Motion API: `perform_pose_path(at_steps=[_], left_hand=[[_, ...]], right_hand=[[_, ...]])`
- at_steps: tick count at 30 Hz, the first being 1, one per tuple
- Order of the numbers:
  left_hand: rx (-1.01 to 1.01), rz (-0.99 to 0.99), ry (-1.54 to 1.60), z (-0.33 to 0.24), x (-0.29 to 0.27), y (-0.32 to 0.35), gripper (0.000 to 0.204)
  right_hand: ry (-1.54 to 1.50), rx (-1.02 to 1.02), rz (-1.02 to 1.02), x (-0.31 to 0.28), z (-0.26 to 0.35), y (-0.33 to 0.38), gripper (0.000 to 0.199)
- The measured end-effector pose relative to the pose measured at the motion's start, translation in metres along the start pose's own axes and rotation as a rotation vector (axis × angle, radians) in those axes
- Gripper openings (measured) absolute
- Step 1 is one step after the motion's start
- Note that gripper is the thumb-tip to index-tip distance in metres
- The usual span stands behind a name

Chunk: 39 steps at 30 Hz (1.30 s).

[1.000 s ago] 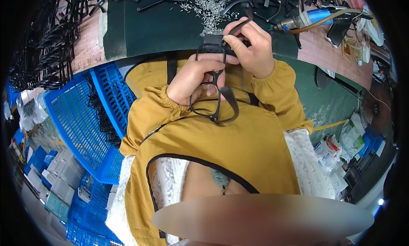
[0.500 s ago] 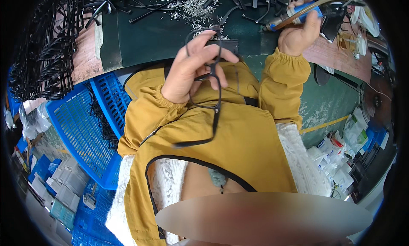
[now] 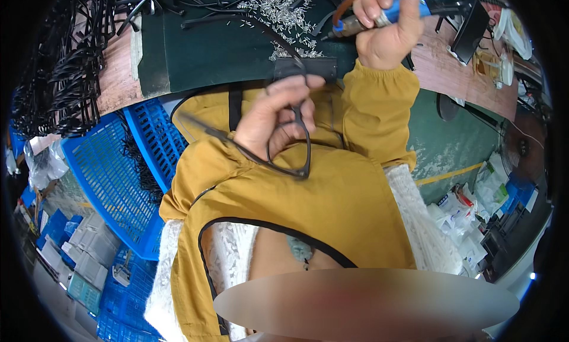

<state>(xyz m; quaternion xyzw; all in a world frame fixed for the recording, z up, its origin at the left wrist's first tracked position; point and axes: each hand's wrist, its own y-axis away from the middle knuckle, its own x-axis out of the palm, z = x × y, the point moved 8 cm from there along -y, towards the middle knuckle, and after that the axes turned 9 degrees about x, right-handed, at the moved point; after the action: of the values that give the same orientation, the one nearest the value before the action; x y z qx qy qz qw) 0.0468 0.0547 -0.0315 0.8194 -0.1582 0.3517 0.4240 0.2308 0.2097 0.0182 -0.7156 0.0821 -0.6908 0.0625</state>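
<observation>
We noted the left hand point(image 3: 269, 120) raised in front of the chest, fingers closed around a black glasses frame point(image 3: 288, 146). The frame hung below the fingers, its lens rim looping down over the yellow sleeve and one thin arm of the frame slanting out to the left past the wrist. The grip sat at the upper part of the frame, near a small black block point(image 3: 305, 69) at the table edge; whether the frame touched that block we could not tell. The right hand point(image 3: 388, 31) was up over the table, well apart from the frame, fist closed on a blue-handled tool point(image 3: 379, 17) with a cable running off it, the tip pointing left toward a scatter of small metal pins point(image 3: 275, 10). Both hands worked above a dark green mat point(image 3: 207, 57) on a wooden table point(image 3: 115, 75). Bundles of black frames point(image 3: 65, 63) lay at the table's left end, and blue plastic crates point(image 3: 112, 176) stood below them.
</observation>
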Motion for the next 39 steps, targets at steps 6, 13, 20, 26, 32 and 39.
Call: perform_pose_path(at_steps=[6, 13, 20, 26, 32, 39], left_hand=[[-0.119, -0.079, 0.096, 0.028, -0.002, 0.001, 0.036], [-0.195, -0.074, 0.136, 0.042, -0.01, -0.001, 0.026], [-0.171, 0.035, 0.222, 0.042, -0.009, -0.006, 0.037], [-0.191, -0.016, 0.195, 0.041, -0.011, -0.005, 0.031], [-0.186, 0.112, 0.183, 0.035, -0.007, -0.009, 0.039], [-0.214, -0.027, 0.097, 0.037, -0.011, -0.008, 0.033]], right_hand=[[0.912, -0.003, 0.031, 0.037, -0.013, 0.057, 0.039], [0.92, -0.043, 0.01, 0.045, -0.033, 0.075, 0.042], [1.025, 0.013, 0.05, 0.055, -0.045, 0.074, 0.035], [0.888, -0.07, 0.037, 0.049, -0.041, 0.078, 0.03], [0.933, -0.044, 0.064, 0.041, -0.045, 0.073, 0.02], [0.963, 0.178, 0.094, 0.037, -0.039, 0.066, 0.023]])
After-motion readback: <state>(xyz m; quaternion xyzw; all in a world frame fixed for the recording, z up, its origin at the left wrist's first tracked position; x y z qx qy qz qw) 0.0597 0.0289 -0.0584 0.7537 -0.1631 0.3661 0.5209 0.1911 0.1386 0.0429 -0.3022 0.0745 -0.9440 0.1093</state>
